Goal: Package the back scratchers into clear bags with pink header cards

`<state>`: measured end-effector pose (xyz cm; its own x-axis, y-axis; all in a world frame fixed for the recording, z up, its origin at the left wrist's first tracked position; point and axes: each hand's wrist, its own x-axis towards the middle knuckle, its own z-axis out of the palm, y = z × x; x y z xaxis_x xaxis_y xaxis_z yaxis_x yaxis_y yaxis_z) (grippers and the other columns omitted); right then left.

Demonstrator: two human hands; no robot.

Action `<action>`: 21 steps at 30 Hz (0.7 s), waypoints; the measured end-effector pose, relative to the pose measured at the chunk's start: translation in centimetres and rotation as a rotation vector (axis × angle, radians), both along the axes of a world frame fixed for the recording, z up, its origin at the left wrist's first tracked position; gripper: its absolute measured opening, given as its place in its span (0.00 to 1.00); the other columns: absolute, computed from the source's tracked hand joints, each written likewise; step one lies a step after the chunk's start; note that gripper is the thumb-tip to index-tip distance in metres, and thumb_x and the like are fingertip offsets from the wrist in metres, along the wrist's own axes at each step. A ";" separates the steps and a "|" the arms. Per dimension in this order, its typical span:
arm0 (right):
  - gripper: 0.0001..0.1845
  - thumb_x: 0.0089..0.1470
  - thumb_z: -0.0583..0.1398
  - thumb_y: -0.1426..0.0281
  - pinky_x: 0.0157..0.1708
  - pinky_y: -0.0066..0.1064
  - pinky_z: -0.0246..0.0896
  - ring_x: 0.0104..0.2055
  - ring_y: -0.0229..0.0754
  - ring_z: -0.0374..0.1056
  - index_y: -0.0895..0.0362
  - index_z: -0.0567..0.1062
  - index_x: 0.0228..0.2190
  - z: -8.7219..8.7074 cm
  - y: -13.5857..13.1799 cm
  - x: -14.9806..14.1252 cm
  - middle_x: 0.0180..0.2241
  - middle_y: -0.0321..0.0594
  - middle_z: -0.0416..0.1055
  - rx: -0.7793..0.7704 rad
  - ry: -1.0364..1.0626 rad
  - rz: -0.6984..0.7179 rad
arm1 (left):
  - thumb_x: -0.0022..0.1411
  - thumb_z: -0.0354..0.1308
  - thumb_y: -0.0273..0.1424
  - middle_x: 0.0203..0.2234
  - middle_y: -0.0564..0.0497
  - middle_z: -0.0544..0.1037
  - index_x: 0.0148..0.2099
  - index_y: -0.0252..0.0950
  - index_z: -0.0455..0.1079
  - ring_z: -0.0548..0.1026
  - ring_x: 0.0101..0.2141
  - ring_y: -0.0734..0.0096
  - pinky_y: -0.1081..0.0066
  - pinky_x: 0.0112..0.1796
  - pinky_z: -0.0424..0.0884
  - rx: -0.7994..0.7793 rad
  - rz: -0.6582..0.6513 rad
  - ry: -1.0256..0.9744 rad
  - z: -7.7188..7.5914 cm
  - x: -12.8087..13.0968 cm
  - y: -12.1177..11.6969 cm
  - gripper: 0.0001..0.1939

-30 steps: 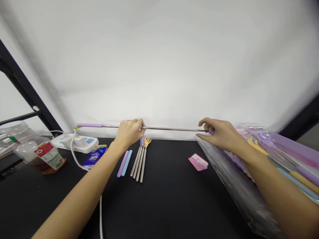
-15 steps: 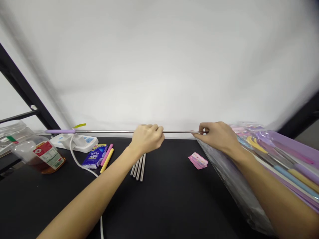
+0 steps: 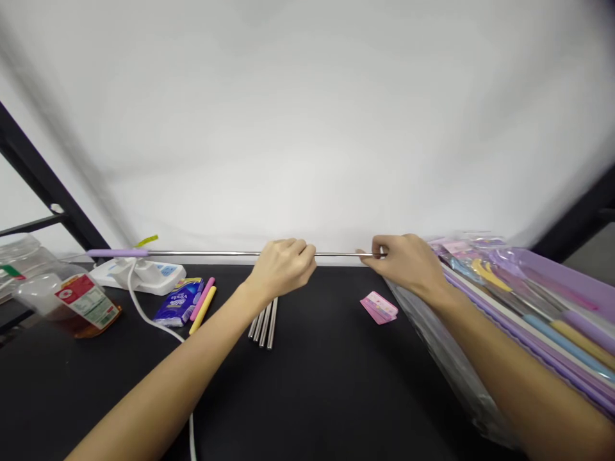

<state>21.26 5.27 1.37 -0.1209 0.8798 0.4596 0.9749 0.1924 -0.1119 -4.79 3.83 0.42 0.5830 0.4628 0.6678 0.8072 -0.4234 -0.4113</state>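
Note:
A long thin steel rod (image 3: 216, 254) runs level across the view, just above the far edge of the black table (image 3: 336, 384). Its left end has a lilac sleeve (image 3: 118, 253) with a small yellow tag (image 3: 147, 241) beside it. My left hand (image 3: 283, 266) is closed around the rod near its middle. My right hand (image 3: 406, 262) pinches the rod near its right end, and the fingers hide the tip. Several short steel rods (image 3: 263, 323) lie on the table below my left wrist, their far ends hidden behind it.
A pink stick and a yellow stick (image 3: 202, 306) lie beside a blue packet (image 3: 180, 302). Further left are a white power strip (image 3: 139, 276) with a white cable and a labelled plastic jar (image 3: 67, 301). A pink card bundle (image 3: 379, 307) lies near a lilac tray (image 3: 552, 282) of packaged items on clear plastic.
The rod now lies level and has slid left, with its lilac end further left. Both hands have moved left and closer together. Pink and yellow sticks now lie beside the packet.

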 end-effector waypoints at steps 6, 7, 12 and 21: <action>0.17 0.47 0.58 0.52 0.24 0.31 0.45 0.25 0.44 0.62 0.52 0.72 0.21 0.0 0.1 2.2 0.19 0.38 0.67 -0.032 0.030 -0.120 | 0.62 0.51 0.28 0.24 0.47 0.78 0.31 0.34 0.72 0.76 0.25 0.63 0.69 0.24 0.52 -0.066 0.288 -0.123 0.5 -2.8 0.5 0.10; 0.16 0.47 0.58 0.52 0.24 0.31 0.45 0.24 0.44 0.62 0.52 0.73 0.22 0.0 -0.1 1.7 0.19 0.38 0.67 -0.034 0.004 -0.097 | 0.62 0.51 0.28 0.25 0.47 0.78 0.32 0.35 0.72 0.76 0.26 0.64 0.69 0.24 0.52 -0.105 0.240 -0.099 0.3 -2.4 0.5 0.10; 0.15 0.47 0.58 0.54 0.23 0.31 0.44 0.24 0.43 0.62 0.52 0.74 0.23 0.2 -0.2 0.9 0.18 0.38 0.66 -0.026 -0.005 -0.076 | 0.64 0.50 0.28 0.26 0.47 0.78 0.34 0.35 0.72 0.78 0.30 0.64 0.69 0.25 0.55 -0.106 0.151 -0.042 0.4 -1.6 0.2 0.10; 0.14 0.49 0.56 0.55 0.24 0.31 0.46 0.26 0.45 0.64 0.51 0.74 0.25 0.1 -0.3 -0.7 0.19 0.38 0.67 -0.012 -0.084 -0.020 | 0.64 0.48 0.27 0.28 0.48 0.80 0.37 0.36 0.72 0.79 0.30 0.61 0.67 0.24 0.54 -0.230 0.163 0.001 -0.2 -0.9 0.5 0.11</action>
<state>20.57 4.93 1.45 -0.1406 0.8878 0.4382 0.9847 0.1716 -0.0317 -5.72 4.29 0.25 0.4890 0.6902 0.5334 0.8720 -0.3700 -0.3206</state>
